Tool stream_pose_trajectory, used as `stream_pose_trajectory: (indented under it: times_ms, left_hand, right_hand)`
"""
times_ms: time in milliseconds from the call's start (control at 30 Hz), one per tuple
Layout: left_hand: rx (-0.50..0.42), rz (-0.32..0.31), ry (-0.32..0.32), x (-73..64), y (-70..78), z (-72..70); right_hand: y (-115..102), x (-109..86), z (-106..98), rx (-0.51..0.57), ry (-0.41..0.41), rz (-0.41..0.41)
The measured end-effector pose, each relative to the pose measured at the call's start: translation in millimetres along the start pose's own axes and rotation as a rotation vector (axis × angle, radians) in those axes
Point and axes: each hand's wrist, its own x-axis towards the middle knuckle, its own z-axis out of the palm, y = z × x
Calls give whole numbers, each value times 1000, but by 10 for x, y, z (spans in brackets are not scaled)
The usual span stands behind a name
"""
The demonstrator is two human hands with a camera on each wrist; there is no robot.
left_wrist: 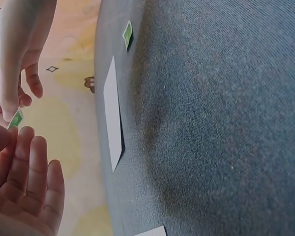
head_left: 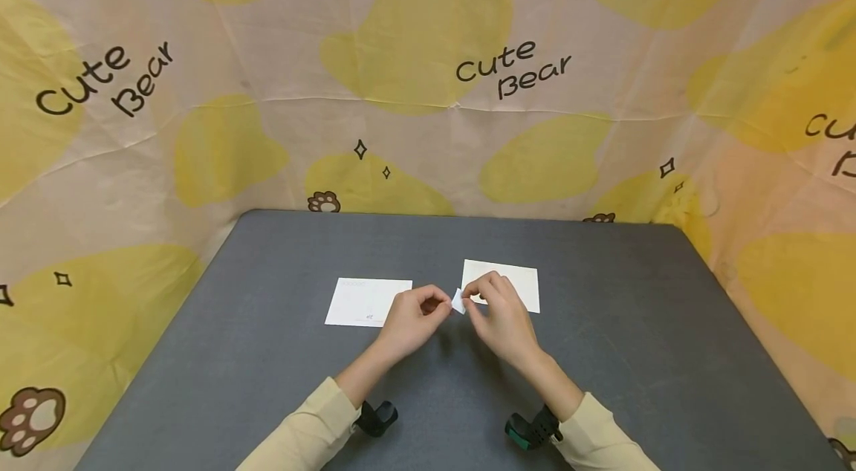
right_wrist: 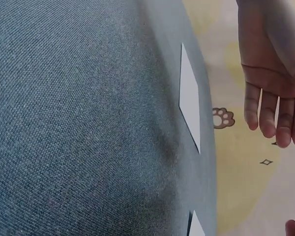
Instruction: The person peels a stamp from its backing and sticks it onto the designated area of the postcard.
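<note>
A small stamp, pale on the side seen from the head, is held up above the table between both hands. Its green face with a white border shows in the left wrist view. My left hand pinches one end between thumb and forefinger, its other fingers loosely bent. From the opposite side, my right hand grips the other end with thumb and fingertips. Behind the right hand lies a white envelope-like sheet, partly covered by it. Another white sheet with faint print lies left, one corner behind the left hand.
A second green piece with a white border lies on the grey table in the left wrist view. Each wrist wears a dark device, such as the right camera. A printed cloth hangs behind the table.
</note>
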Motion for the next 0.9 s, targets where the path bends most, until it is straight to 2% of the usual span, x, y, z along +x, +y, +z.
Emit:
stream_pose_trajectory:
  times_ms: [367,700,900]
  left_hand:
    - [-3,29,-34,-10,5,-25]
    - [19,87,-52,-15,6,-36]
    - [25,97,-52,-18,9,-43]
  right_hand:
    - [-29,-24,14,56,-60,-18]
    - [-17,-47,27,73,-64,-45]
    - [-17,-48,24,77,-71,-46]
